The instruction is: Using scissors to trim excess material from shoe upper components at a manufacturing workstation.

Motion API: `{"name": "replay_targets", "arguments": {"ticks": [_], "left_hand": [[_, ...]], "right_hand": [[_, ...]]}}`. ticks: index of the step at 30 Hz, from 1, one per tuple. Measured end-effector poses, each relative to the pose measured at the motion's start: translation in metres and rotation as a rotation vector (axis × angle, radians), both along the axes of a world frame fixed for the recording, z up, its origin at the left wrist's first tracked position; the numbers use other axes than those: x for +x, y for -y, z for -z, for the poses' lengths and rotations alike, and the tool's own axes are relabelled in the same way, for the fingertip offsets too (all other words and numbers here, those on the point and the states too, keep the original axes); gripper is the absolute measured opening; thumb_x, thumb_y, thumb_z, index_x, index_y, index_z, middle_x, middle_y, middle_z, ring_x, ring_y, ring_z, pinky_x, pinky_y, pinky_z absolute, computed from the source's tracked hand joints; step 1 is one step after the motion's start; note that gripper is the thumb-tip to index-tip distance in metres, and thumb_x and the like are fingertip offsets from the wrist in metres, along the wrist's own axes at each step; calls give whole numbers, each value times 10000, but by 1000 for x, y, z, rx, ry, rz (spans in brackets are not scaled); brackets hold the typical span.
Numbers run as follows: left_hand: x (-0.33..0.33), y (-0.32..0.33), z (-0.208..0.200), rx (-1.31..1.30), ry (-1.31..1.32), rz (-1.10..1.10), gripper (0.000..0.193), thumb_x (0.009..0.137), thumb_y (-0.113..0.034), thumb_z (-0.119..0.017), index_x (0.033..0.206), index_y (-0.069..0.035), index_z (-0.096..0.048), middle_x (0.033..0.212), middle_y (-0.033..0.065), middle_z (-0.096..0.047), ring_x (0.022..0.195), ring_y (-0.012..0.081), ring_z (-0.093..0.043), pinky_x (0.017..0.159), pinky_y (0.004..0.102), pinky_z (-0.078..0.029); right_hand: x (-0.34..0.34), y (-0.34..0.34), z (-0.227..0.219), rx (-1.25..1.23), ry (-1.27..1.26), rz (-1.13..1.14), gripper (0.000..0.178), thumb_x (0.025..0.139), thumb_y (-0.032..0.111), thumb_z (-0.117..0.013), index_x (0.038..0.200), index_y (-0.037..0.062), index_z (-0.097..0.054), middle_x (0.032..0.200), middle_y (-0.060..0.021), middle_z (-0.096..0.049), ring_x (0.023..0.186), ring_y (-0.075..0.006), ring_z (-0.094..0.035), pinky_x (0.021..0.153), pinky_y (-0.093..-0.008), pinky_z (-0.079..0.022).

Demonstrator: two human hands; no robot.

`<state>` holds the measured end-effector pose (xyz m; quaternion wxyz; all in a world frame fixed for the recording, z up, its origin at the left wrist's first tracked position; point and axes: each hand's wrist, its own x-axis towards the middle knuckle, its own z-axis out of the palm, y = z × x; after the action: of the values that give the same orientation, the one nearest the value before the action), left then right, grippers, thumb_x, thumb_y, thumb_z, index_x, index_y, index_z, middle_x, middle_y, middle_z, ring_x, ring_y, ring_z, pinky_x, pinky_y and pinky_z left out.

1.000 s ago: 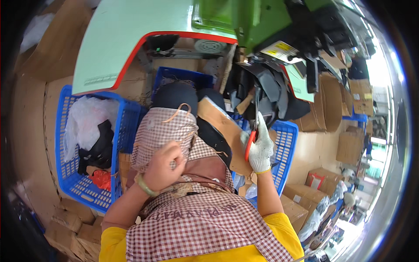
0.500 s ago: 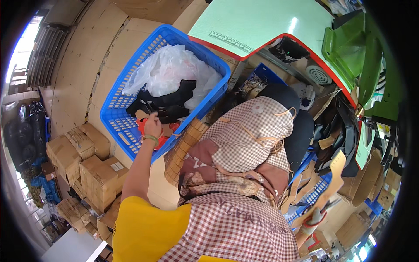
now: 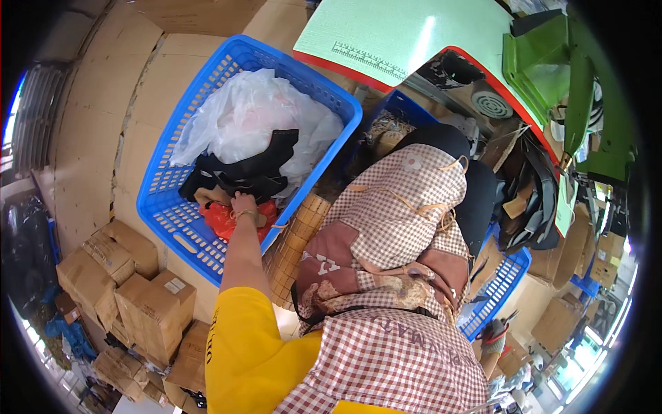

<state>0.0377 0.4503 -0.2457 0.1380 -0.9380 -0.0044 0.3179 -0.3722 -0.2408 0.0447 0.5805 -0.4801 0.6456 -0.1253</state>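
Your left hand point(image 3: 243, 203) had just swung into the blue basket point(image 3: 323, 162) beside red plastic point(image 3: 221, 220), couldn't tell its grip, while your right hand point(image 3: 493, 335) clutched scissors point(image 3: 511, 317), so work probably shifted leftward.

Overall: bright, whitish indoor light, with the middle fairly crisp
Smooth mint-green desk with red edge point(image 3: 386, 34): a long white streak of glare; deep shadow underneath
Crumpled translucent white plastic bag point(image 3: 252, 117): pale highlights along its folds
Matte black fabric pieces point(image 3: 258, 162): so dark that detail sinks
Right hand point(image 3: 494, 334): small and hard to read near the rim
Right rim: blown-out white light, bluish fringes
Edges: strong fisheye bending, smeared detail, black corners
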Motion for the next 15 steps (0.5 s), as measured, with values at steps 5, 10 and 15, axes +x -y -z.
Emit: {"name": "replay_targets", "arguments": {"ticks": [5, 10, 15], "left_hand": [[13, -1, -44, -271, -349, 119, 310, 800, -88, -603, 1102, -40, -653, 1097, 123, -654, 900, 284, -648, 782, 352, -512], [46, 38, -172, -1645, -550, -602, 322, 777, -56, -657, 1091, -8, -606, 1037, 13, -627, 915, 86, -571, 793, 260, -474], [44, 147, -293, -1641, 355, -65, 240, 780, -26, -655, 1020, -7, -656, 907, 63, -607, 736, 146, -540, 743, 288, -464]], "right_hand": [[104, -12, -33, -120, 140, -241, 134, 874, 50, -533, 960, 125, -461, 634, 3, -462, 518, -116, -482, 443, -256, -427], [177, -36, -46, -138, 94, -411, 49, 872, 64, -527, 913, 90, -535, 608, -7, -488, 439, -111, -463, 402, -251, -406], [269, -112, -80, -22, 137, -809, 67, 850, 125, -525, 858, 63, -549, 610, -27, -547, 476, -119, -521, 428, -242, -386]]}}
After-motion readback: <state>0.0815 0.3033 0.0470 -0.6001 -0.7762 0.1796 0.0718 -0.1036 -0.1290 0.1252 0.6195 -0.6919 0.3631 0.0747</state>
